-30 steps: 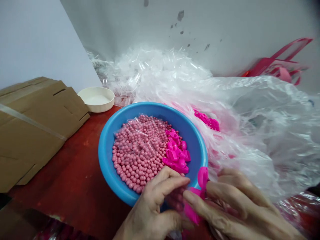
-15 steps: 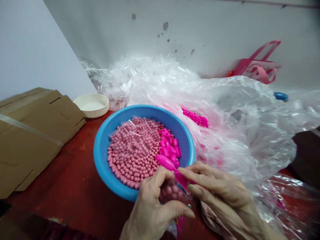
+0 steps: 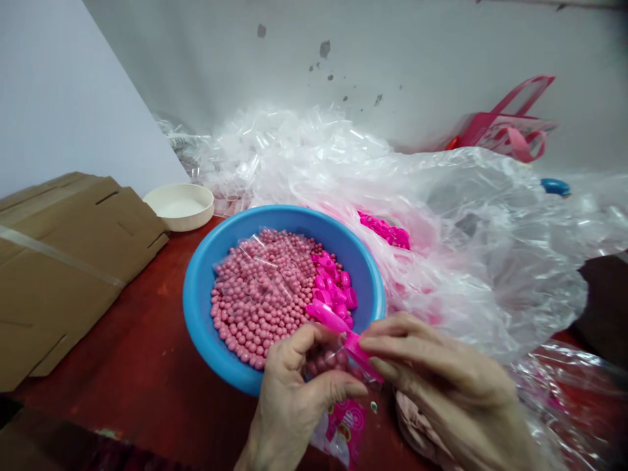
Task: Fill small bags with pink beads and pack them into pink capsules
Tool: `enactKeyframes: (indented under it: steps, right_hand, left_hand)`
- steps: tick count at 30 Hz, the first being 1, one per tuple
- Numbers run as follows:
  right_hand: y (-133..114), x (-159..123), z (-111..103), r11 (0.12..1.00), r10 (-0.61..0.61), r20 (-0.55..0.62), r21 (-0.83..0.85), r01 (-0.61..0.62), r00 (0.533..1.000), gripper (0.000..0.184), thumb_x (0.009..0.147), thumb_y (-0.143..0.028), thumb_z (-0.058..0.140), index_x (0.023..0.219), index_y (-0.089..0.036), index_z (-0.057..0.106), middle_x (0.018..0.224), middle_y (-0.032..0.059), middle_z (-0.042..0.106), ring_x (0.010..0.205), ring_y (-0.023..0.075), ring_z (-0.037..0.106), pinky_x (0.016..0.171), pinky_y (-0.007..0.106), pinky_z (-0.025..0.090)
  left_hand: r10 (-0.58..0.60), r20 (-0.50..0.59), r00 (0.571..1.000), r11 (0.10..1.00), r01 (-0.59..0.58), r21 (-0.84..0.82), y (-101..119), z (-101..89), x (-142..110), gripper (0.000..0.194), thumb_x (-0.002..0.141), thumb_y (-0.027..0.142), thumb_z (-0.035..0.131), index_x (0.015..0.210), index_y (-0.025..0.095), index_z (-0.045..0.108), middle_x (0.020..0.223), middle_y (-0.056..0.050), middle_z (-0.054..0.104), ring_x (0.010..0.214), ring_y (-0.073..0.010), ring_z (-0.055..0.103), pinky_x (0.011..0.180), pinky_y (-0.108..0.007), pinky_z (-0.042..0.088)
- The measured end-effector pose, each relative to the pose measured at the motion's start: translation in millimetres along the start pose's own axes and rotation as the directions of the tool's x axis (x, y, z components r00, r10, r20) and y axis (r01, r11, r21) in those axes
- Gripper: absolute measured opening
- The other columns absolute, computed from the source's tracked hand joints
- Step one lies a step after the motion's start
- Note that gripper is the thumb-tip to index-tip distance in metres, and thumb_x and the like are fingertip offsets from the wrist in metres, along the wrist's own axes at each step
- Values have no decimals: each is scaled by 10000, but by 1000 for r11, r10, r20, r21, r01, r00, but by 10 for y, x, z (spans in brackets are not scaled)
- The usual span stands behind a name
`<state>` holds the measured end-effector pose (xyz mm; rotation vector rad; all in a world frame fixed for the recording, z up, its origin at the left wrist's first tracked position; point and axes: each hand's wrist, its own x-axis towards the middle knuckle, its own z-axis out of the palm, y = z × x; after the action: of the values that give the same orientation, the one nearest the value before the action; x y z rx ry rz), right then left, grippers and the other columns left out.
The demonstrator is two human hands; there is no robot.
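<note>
My left hand (image 3: 294, 392) is curled round a small clear plastic bag of pink beads (image 3: 326, 361), thumb and fingers pressing its sides. Below it hangs a printed pink section (image 3: 346, 422), apparently the bag's lower part. My right hand (image 3: 441, 379) pinches a bright pink plastic scoop-like piece (image 3: 360, 353) at the bag's mouth; its long rounded end points over the basin's edge. Beyond both hands stands a blue basin (image 3: 216, 350) full of loose pink beads (image 3: 245, 327). Clear packets (image 3: 269, 261) lie on those beads, and several bright pink plastic pieces (image 3: 336, 288) sit along the right side.
Folded cardboard (image 3: 73, 261) lies at the left on the red table (image 3: 147, 366), near a round white dish (image 3: 179, 206). Clear plastic bags (image 3: 441, 216) heap behind and to the right, with more pink pieces (image 3: 385, 229) inside. A pink handbag (image 3: 510, 134) rests by the wall.
The pink scoop-like piece has tilted and shifted slightly down and right with my right hand. My left hand and the bag have moved a little left, exposing more of the printed pink section.
</note>
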<state>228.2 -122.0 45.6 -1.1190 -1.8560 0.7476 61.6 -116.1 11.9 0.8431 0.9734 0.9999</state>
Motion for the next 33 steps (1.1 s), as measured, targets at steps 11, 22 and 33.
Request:
enactKeyframes:
  steps: [11,22,33]
  right_hand:
    - [-5,99,38,949,258,-6,189,-253,966,174,773,-256,706,935,-319,704,883,-22,671,753,123,641,650,195,546]
    - [-19,167,27,953,279,141,78,-292,950,93,826,-287,624,829,-194,634,765,13,622,724,154,617,636,243,525]
    - [31,237,19,808,448,362,229,-544,817,72,801,-221,638,837,-191,583,766,-29,588,684,104,556,629,213,469]
  left_hand:
    - [67,-23,998,996,-68,-57,4,35,58,179,596,107,762,737,159,666,627,40,610,584,-93,516,556,-189,447]
    - [89,30,996,981,-93,168,-27,-29,55,168,674,197,730,809,158,637,645,36,528,597,-111,460,560,-220,405]
    - [133,132,982,923,-172,346,-77,-126,-35,118,865,274,528,943,200,576,808,-25,571,739,-169,518,575,-230,416]
